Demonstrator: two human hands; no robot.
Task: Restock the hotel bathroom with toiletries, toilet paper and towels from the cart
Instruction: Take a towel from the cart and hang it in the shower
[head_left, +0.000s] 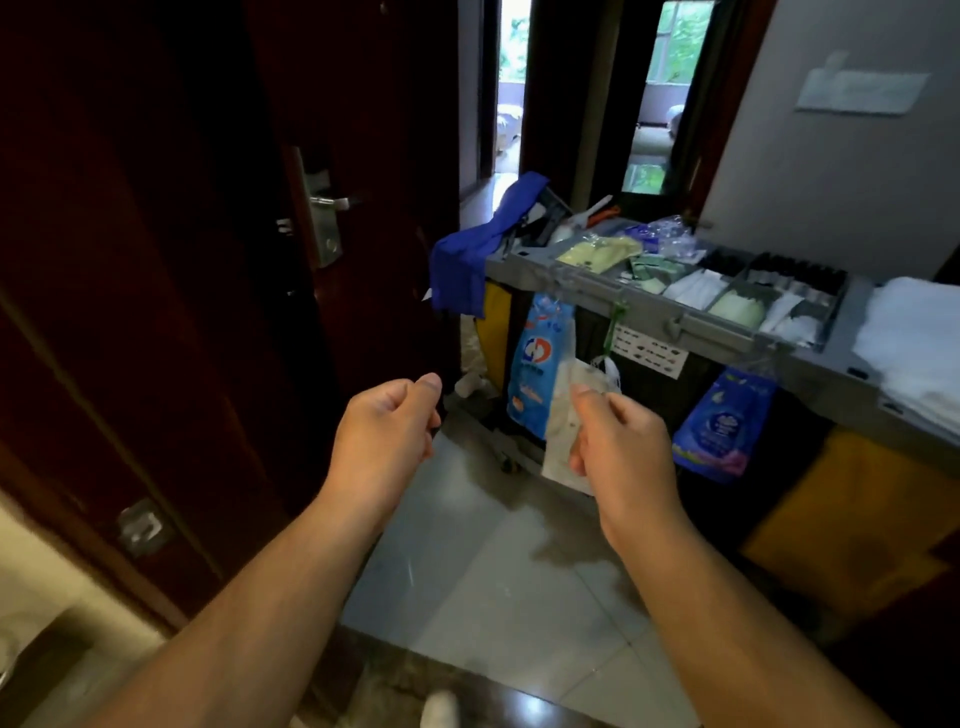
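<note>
Two hands: both mine, held out over the tiled floor (493, 571) toward the cart, apart from each other.
Left hand (384, 431): fingers curled in, thumb tip on the forefinger; nothing shows in it, though the palm side is turned away from me.
Right hand (621, 441): thumb and fingers pinch a pale thin bag (561, 431) that hangs down in front of the cart; its contents I cannot make out.
Cart (675, 319): grey divided top tray just beyond my hands; the body below is dark and hard to read.
Toiletries (737, 309): small yellowish, green and white packets in the tray's compartments, too blurred to name.
Towels (914, 338): white stack on the cart's right end, cut off by the frame edge.
Blue cloth (467, 260): draped over the cart's left end, hiding that corner.
Hanging bags: a blue printed bag (535, 358), partly behind the pale bag, and a purple-blue bag (722, 421) further right under the tray; print unreadable.
Yellow sack (852, 519): low on the cart's right, mostly in shadow.
Door (156, 260): dark wood on my left, with a metal handle (327, 202).
</note>
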